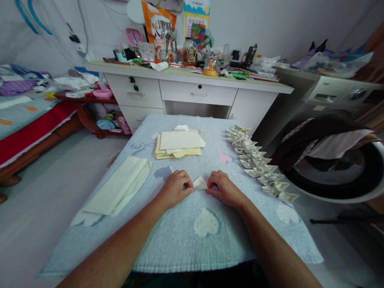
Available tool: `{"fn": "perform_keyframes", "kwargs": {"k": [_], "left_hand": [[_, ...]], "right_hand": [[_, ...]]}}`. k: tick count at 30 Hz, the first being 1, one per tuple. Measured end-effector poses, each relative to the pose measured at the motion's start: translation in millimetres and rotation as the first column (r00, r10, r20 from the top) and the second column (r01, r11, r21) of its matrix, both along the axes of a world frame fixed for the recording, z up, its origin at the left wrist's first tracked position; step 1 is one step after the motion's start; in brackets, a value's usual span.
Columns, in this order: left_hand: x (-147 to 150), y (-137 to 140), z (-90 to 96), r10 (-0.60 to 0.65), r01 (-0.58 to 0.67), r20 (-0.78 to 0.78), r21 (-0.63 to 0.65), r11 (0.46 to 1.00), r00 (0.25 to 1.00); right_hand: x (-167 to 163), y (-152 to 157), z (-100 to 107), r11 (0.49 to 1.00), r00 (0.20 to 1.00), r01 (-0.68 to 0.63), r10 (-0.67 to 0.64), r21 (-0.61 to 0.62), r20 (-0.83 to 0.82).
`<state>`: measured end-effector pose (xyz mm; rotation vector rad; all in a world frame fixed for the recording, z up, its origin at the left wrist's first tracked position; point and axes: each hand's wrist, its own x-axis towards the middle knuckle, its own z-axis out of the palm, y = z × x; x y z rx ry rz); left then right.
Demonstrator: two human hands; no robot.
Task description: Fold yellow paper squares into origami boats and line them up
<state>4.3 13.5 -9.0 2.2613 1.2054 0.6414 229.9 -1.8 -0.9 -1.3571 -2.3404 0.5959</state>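
Between my two hands is a small folded piece of paper (200,183), pale and triangular at the top. My left hand (177,187) pinches its left end and my right hand (223,187) pinches its right end, both just above the cloth. Beyond them lies a stack of cream and yellow paper sheets (181,141). To the left is a larger folded bundle of pale green paper (121,186). Along the right side of the table stand several folded paper boats (255,160) in close rows; the farthest one is patterned yellowish.
A blue cloth with heart prints (180,244) covers the table. Behind it stands a white desk (198,90) crowded with jars, an orange snack bag (159,30) and a pink clock (134,37). On the right is a washing machine (333,96), its door open with laundry hanging out. A bed (36,120) is at left.
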Motion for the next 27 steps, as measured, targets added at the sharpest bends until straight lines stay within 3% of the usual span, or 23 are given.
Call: {"fn": "perform_keyframes", "kwargs": {"k": [10,19,27], "left_hand": [[0,-1,-0.6,-0.011,0.012,-0.023,0.023,1.000,1.000],[5,-6,-3.6,0.106,-0.099,-0.071,0.091,0.991,0.992],[8,-5,-7.6,0.149,-0.126,-0.165,0.142,0.982,0.975]], "right_hand": [[-2,-1,1,0.999,0.999,0.036,-0.036,-0.019,0.002],[-15,-3,1,0.985,0.979,0.173,-0.172,0.006,0.107],[-16,-2,-3,0.968,0.958,0.249,-0.249,0.017,0.141]]}}
